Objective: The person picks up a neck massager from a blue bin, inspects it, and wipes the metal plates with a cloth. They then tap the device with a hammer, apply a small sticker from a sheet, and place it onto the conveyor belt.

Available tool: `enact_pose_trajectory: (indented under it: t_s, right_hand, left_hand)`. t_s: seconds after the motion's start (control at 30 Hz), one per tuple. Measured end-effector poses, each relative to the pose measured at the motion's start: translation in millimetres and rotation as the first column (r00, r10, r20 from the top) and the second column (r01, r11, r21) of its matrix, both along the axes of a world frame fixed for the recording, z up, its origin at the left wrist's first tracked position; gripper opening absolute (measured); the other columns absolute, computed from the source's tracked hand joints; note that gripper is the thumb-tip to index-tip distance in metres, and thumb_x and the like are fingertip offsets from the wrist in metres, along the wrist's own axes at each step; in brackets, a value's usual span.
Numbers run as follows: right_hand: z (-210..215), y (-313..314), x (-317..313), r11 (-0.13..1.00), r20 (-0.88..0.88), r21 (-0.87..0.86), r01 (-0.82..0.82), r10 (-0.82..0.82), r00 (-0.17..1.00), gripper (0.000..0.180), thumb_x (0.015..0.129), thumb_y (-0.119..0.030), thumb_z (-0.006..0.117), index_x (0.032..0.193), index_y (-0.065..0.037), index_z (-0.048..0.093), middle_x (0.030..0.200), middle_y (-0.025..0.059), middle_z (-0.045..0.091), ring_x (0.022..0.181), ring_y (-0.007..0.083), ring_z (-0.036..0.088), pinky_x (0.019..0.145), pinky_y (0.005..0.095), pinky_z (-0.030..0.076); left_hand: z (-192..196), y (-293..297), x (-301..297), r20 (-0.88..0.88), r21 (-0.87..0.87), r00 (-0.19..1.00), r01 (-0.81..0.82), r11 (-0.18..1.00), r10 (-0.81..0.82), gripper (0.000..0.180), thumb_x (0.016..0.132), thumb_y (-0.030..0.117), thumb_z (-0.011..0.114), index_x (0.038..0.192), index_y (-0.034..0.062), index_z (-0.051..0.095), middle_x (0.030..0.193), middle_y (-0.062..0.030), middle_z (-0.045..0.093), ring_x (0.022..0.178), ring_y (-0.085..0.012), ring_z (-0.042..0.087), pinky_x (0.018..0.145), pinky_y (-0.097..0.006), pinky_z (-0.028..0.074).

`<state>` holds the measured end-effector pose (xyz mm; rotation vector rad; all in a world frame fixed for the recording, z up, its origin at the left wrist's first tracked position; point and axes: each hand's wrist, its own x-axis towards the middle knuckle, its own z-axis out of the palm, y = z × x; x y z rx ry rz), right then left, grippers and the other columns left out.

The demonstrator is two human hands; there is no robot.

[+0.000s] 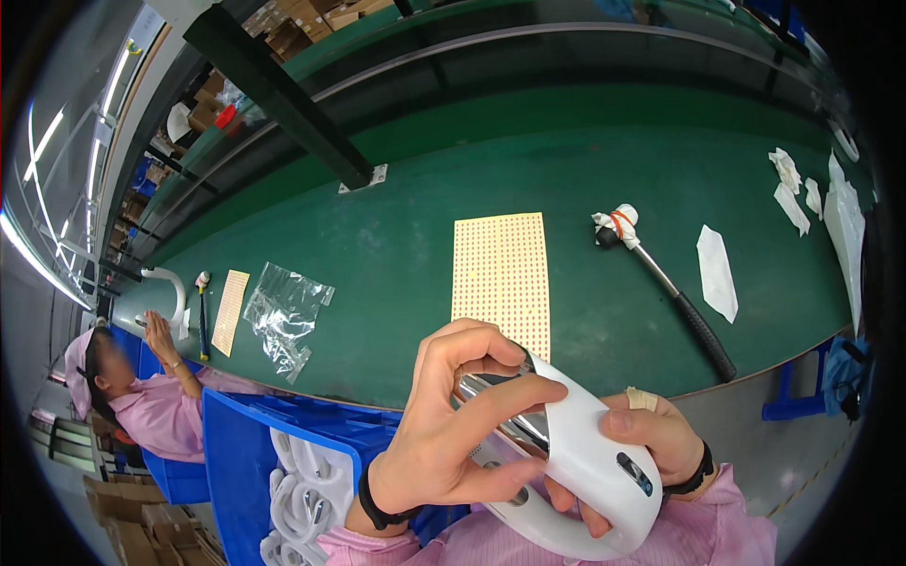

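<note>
A white, curved plastic appliance body [604, 453] with a shiny chrome section and a small dark oval window is held over the table's near edge. My right hand [661, 439] grips its right side, thumb on top and fingertips curled underneath. A beige wrap covers one of this hand's fingers. From the other side, my left hand [453, 415] bends over the chrome section, its fingertips pressing on the white shell. Just beyond the appliance lies a yellowish sheet [500, 274] with rows of small red stickers, its near end partly hidden by my left hand and the appliance.
A mallet [668, 280] with a cloth-wrapped head lies right, near a white paper strip [717, 274] and crumpled paper [785, 172]. Left are a clear plastic bag [286, 319] and a blue bin [231, 472] of white parts. A co-worker [160, 406] sits far left. A green post [283, 104] rises behind.
</note>
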<state>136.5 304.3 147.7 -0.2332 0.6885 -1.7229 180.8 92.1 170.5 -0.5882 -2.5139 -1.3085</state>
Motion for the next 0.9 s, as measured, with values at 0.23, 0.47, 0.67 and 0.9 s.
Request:
enact_pose_trajectory:
  t_s: [0.23,0.47,0.67,0.9]
  right_hand:
    - [-2.1,1.5,0.8,1.000,0.039,-0.021,0.023,-0.022,0.999,0.050,0.095,-0.032,0.035,0.111,0.015,0.042,0.091,0.0311,0.058,0.064,0.0341,0.065,0.054,0.0378,0.056]
    - [-5.8,0.8,1.1,1.000,0.068,-0.021,0.021,-0.019,0.997,0.052,0.095,-0.033,0.036,0.110,0.016,0.044,0.091,0.0310,0.058,0.065,0.0342,0.065,0.054,0.0377,0.056]
    - [-6.4,-1.0,0.5,1.000,0.080,-0.004,0.022,-0.022,0.997,0.053,0.094,-0.035,0.036,0.109,0.015,0.045,0.092,0.0306,0.058,0.065,0.0342,0.065,0.054,0.0373,0.056]
    - [-7.9,-0.5,-0.2,0.999,0.086,-0.026,0.033,-0.031,0.996,0.052,0.095,-0.033,0.036,0.109,0.016,0.045,0.091,0.0309,0.058,0.064,0.0343,0.065,0.054,0.0379,0.056]
  left_hand:
    - [-5.6,5.6,-3.1,-0.044,0.040,0.999,0.000,0.999,0.001,0.043,0.065,0.029,0.073,0.100,0.0056,0.064,0.102,-0.0118,0.041,0.097,-0.0286,0.044,0.085,-0.038,0.038]
    - [-20.7,3.0,-4.6,-0.049,0.057,0.998,-0.041,0.998,0.044,0.045,0.070,0.032,0.070,0.100,-0.0003,0.061,0.103,-0.0144,0.039,0.094,-0.0292,0.045,0.073,-0.034,0.049]
    - [-18.4,12.8,-5.8,-0.073,0.123,0.993,-0.084,0.989,0.094,0.042,0.076,0.032,0.065,0.101,-0.0016,0.059,0.103,-0.0153,0.038,0.096,-0.0295,0.045,0.070,-0.033,0.054]
    - [-28.5,5.3,-8.3,-0.104,0.061,0.992,-0.063,0.996,0.069,0.046,0.073,0.034,0.069,0.101,-0.0014,0.058,0.104,-0.0155,0.038,0.098,-0.0304,0.044,0.071,-0.033,0.053]
